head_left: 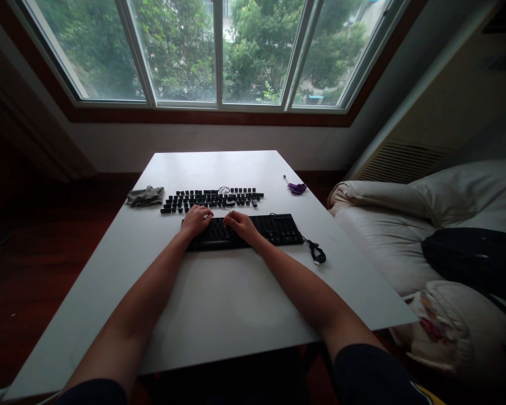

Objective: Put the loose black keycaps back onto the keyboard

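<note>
A black keyboard point(274, 229) lies across the middle of the white table point(219, 304). My left hand point(196, 219) rests on the keyboard's left end with its fingers curled down. My right hand point(241, 224) is over the keyboard's middle, fingers pinched together; what they hold, if anything, is too small to make out. Just beyond the keyboard, several loose black keycaps point(213, 198) are laid out in rows, with a thin wire keycap puller point(224, 191) among them.
A crumpled grey cloth point(145, 196) lies left of the keycaps. A small purple object point(296, 188) sits at the far right of the table. The keyboard's cable and plug point(316, 252) trail right. A bed with white bedding point(425, 225) stands on the right.
</note>
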Action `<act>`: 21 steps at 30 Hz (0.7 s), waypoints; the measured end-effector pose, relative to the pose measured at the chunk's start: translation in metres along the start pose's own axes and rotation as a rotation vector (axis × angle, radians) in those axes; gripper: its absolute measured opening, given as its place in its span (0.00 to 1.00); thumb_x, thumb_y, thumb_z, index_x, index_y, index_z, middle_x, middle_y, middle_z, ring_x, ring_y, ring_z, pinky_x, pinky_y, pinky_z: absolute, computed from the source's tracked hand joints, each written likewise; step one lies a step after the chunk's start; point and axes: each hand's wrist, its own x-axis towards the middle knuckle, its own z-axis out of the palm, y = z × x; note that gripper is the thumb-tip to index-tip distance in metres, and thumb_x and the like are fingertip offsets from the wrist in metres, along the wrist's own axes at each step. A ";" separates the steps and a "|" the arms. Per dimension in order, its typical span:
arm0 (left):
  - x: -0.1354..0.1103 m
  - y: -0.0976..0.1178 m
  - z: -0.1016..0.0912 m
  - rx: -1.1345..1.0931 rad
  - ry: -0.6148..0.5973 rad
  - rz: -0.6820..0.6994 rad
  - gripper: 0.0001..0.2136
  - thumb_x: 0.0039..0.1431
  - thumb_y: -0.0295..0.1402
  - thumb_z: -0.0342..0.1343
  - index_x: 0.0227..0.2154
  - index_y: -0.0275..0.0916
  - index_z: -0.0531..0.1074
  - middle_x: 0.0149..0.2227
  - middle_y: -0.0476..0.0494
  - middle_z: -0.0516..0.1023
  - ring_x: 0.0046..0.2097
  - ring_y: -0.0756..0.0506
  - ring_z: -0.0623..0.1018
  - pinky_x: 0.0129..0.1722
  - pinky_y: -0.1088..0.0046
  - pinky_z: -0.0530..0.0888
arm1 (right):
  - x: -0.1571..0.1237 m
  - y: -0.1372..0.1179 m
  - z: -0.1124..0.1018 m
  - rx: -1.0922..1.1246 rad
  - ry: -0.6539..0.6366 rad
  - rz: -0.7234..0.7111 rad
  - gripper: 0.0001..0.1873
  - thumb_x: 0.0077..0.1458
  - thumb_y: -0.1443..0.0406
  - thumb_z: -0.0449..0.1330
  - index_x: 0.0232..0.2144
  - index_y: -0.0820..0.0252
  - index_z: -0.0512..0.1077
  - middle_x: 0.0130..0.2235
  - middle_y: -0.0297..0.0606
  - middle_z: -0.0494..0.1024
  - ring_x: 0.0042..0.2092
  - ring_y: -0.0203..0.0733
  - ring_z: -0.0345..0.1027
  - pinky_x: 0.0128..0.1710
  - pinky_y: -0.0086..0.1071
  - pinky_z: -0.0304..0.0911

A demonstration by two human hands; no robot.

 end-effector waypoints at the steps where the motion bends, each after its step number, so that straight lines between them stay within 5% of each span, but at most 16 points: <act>1: 0.000 0.000 0.000 -0.002 -0.001 0.002 0.13 0.65 0.37 0.51 0.38 0.44 0.82 0.44 0.43 0.82 0.48 0.38 0.72 0.53 0.57 0.69 | 0.000 0.000 0.000 -0.037 0.019 -0.007 0.26 0.55 0.42 0.61 0.29 0.59 0.71 0.28 0.33 0.71 0.30 0.36 0.61 0.32 0.31 0.60; 8: 0.000 0.002 -0.001 -0.008 -0.009 -0.015 0.13 0.65 0.37 0.51 0.38 0.45 0.82 0.45 0.42 0.82 0.48 0.38 0.72 0.53 0.58 0.69 | 0.002 0.004 0.000 -0.143 0.089 0.000 0.27 0.56 0.41 0.59 0.27 0.59 0.71 0.25 0.30 0.67 0.29 0.36 0.58 0.31 0.29 0.56; 21: 0.000 -0.003 0.003 -0.005 -0.004 -0.004 0.13 0.66 0.37 0.51 0.38 0.44 0.82 0.45 0.43 0.82 0.48 0.38 0.72 0.52 0.58 0.69 | 0.007 0.019 -0.001 -0.033 0.154 0.091 0.28 0.58 0.40 0.57 0.30 0.59 0.73 0.24 0.33 0.73 0.26 0.38 0.67 0.28 0.31 0.62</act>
